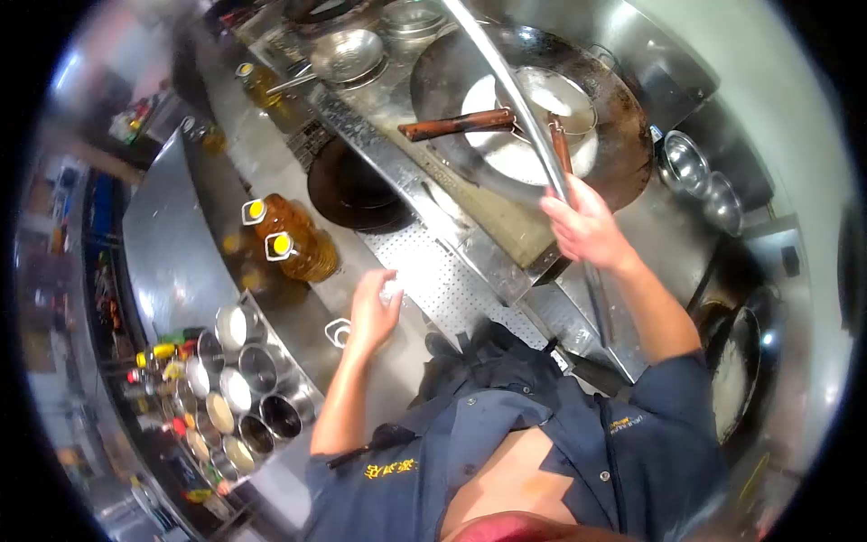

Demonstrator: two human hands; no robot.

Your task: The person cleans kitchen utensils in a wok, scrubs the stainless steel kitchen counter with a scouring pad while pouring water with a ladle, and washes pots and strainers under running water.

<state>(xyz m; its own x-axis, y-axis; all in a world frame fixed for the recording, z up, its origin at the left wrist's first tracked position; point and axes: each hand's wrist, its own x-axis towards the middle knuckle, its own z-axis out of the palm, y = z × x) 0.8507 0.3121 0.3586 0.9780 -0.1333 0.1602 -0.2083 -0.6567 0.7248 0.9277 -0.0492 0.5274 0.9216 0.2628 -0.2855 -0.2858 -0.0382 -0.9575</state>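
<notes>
Gripped smooth metal rod (519,92), blackened round wok (621,113)

Pole (522,99) over wok (623,131), bottles (312,257) left

Two large bottles (312,257) of amber liquid with yellow caps stand side by side, near a dark wok (348,185). Lower on the left, round containers (258,370) sit close together in rows, some with white contents. At the upper left lies a round metal skimmer (346,56) with a long handle. On the right, two shiny metal bowls (685,164) sit just beside each other
</notes>
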